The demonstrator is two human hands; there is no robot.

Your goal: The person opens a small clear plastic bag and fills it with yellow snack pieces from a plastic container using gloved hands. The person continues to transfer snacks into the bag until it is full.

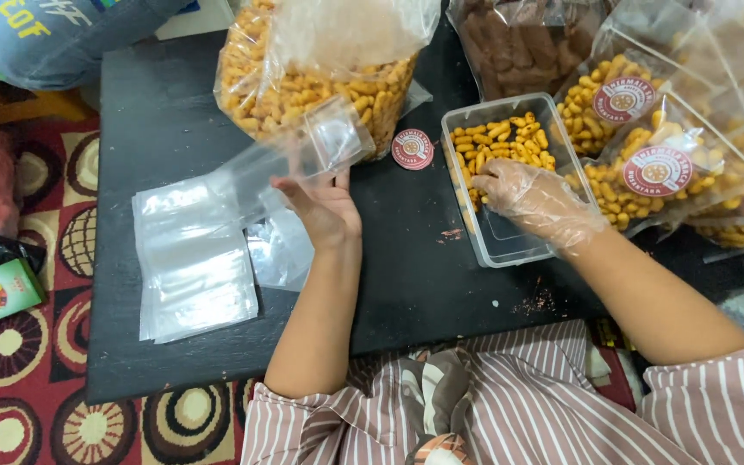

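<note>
The left hand pinches an empty clear pouch by its lower end, tilted up with its mouth toward the right, while the gloved right hand curls loosely over yellow snack sticks in the clear tub, seemingly gathering some. A stack of flat pouches lies left; a round sticker and the big snack bag crowd the black table between.
</note>
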